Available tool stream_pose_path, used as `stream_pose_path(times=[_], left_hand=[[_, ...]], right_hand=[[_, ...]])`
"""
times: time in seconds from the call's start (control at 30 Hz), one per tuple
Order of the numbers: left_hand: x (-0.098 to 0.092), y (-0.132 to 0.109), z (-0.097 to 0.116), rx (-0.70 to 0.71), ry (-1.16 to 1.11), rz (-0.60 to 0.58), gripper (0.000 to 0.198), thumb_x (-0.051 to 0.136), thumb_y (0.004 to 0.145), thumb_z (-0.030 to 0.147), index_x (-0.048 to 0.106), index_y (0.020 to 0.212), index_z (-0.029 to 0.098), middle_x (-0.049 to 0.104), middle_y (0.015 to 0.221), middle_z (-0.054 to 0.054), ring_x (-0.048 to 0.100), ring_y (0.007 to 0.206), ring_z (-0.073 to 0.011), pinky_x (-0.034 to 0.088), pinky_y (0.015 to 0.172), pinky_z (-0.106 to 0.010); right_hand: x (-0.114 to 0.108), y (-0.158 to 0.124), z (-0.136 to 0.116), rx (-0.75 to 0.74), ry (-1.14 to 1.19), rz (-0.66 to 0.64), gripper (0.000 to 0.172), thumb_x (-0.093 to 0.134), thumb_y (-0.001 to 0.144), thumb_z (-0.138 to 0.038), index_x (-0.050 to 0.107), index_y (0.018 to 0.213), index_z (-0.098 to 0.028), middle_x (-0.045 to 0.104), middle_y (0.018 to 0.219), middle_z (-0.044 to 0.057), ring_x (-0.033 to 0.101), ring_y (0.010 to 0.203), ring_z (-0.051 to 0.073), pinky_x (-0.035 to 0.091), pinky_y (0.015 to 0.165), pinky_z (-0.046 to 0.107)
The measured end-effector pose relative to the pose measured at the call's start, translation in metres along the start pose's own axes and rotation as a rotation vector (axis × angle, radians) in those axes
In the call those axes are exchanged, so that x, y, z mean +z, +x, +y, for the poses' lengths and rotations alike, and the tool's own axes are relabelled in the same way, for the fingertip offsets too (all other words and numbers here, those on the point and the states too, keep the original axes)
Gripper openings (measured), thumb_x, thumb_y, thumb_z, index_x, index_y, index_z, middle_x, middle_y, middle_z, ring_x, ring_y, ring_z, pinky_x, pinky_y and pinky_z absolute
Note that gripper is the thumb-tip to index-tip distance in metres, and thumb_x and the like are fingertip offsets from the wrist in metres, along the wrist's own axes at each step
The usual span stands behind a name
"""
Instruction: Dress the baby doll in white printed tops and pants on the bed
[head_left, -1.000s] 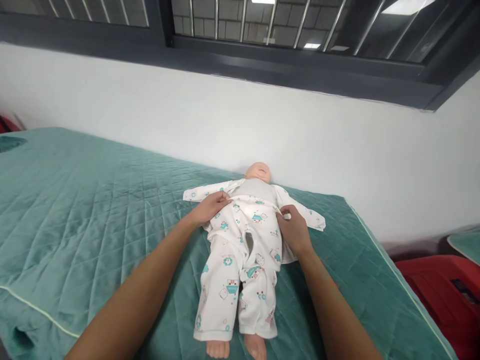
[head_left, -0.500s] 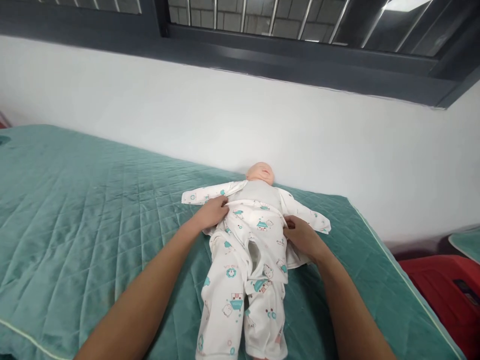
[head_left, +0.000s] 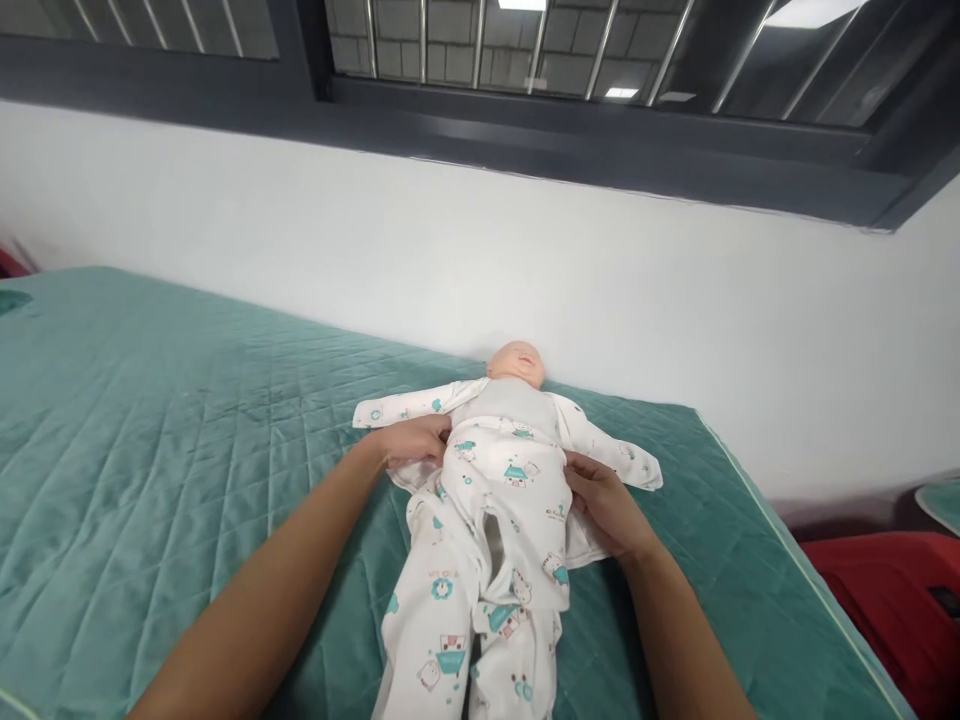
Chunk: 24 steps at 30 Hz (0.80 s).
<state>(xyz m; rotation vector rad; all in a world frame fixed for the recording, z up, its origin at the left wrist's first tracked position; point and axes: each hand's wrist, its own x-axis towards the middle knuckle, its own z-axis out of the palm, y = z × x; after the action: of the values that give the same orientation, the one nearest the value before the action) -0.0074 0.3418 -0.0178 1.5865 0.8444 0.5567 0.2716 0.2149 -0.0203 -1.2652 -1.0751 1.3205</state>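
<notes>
A baby doll (head_left: 516, 363) lies on its back, its head toward the wall. White printed pants (head_left: 517, 500) are pulled high over its belly, with an opening at the crotch. It also wears a matching white top (head_left: 609, 452), spread out at both sides with the sleeves outstretched; a plain greyish-white chest (head_left: 510, 400) shows between. My left hand (head_left: 416, 442) is closed at the left edge of the pants' waist, fingertips partly hidden. On the opposite side, my right hand (head_left: 602, 500) pinches the pants' side near the waist, above the top's flap.
The doll rests on a green quilted cover (head_left: 225, 450) with a pale piped edge at the right. Behind it rise a white wall (head_left: 337, 230) and a dark window frame (head_left: 600, 140) with metal bars. A red plastic object (head_left: 892, 590) stands beyond the right edge.
My left hand has turned and its fingers have moved in beside the waist. My right hand stays at the pants' side. The view has tilted up slightly.
</notes>
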Motion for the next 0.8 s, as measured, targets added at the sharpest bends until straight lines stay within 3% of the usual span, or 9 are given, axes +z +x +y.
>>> stream_pose_path(times=[0.1,0.2,0.33,0.43,0.6,0.8], left_hand=[[0.002,0.003,-0.013,-0.078,-0.216,-0.07,0.018,0.067,0.058,0.016,0.066,0.076,0.016,0.068,0.073,-0.003,0.064,0.074,-0.0199,0.051,0.068,-0.03],[0.001,0.005,-0.02,-0.099,-0.352,-0.047,0.016,0.068,0.061,0.018,0.067,0.077,0.015,0.068,0.072,-0.005,0.064,0.075,-0.0192,0.051,0.07,-0.031],[-0.002,0.001,-0.016,-0.12,-0.383,-0.081,0.024,0.068,0.061,0.016,0.071,0.084,0.014,0.071,0.078,-0.007,0.066,0.079,-0.0209,0.052,0.073,-0.032],[-0.003,-0.007,-0.009,-0.093,-0.393,-0.193,0.04,0.066,0.057,0.009,0.072,0.095,0.016,0.074,0.09,-0.007,0.067,0.086,-0.0225,0.052,0.078,-0.033],[0.0,-0.014,-0.005,0.027,-0.285,-0.302,0.051,0.064,0.056,0.004,0.07,0.104,0.016,0.074,0.1,-0.008,0.067,0.093,-0.0246,0.051,0.087,-0.037],[0.006,-0.014,0.006,0.09,0.023,-0.209,0.042,0.059,0.063,0.01,0.07,0.103,0.018,0.074,0.103,-0.005,0.065,0.103,-0.0265,0.05,0.093,-0.037]], right_hand=[[0.0,0.001,-0.001,0.025,0.073,-0.004,0.024,0.077,0.074,-0.042,0.072,0.084,-0.021,0.071,0.081,0.003,0.062,0.075,0.018,0.049,0.074,0.033],[0.0,0.002,-0.001,0.045,0.133,0.011,0.02,0.078,0.071,-0.035,0.071,0.082,-0.02,0.071,0.08,0.003,0.062,0.075,0.018,0.048,0.073,0.032],[-0.001,0.001,0.0,0.04,0.125,0.037,0.017,0.078,0.068,-0.026,0.066,0.079,-0.02,0.066,0.075,-0.001,0.056,0.066,0.014,0.045,0.065,0.029],[-0.002,-0.005,-0.005,0.006,0.077,-0.057,0.02,0.076,0.07,-0.024,0.063,0.085,-0.02,0.066,0.087,0.001,0.059,0.079,0.016,0.047,0.072,0.03],[0.0,-0.012,-0.014,-0.053,-0.055,-0.107,0.028,0.077,0.07,-0.028,0.062,0.092,-0.021,0.066,0.095,0.002,0.059,0.089,0.02,0.049,0.082,0.035],[0.007,-0.004,-0.002,-0.11,-0.26,0.076,0.028,0.072,0.071,-0.033,0.061,0.094,-0.021,0.067,0.085,0.001,0.059,0.082,0.019,0.05,0.075,0.033]])
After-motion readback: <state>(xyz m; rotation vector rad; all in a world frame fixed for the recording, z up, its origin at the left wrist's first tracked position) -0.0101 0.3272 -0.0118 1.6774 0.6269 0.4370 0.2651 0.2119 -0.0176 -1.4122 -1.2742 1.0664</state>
